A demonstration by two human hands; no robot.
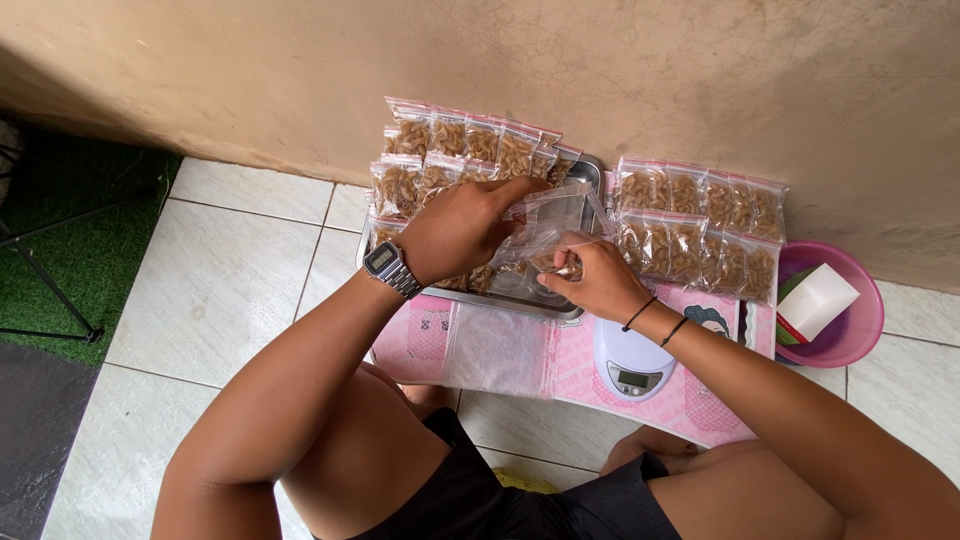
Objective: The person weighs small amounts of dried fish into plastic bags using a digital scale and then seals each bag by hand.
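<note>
1. Clear plastic zip bag (540,235), partly filled with brown snacks, held over the steel tray (590,172).
2. Left hand (455,232), fingers closed on the bag's upper edge.
3. Right hand (598,275), fingers pinching its lower part, apparently.
4. Filled snack packets (700,225), stacked along the wall.
5. White digital scale (632,362), on a pink mat.
6. Pink bowl (865,300), far right.

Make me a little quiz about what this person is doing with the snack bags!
1. True or false: the left hand wears a wristwatch.
2. What do both hands hold over the metal tray: a) clear plastic bag b) spoon c) cup?
3. Which is nearer the right hand: the white scale or the pink bowl?

Key: 1 true; 2 a; 3 the white scale.
</note>
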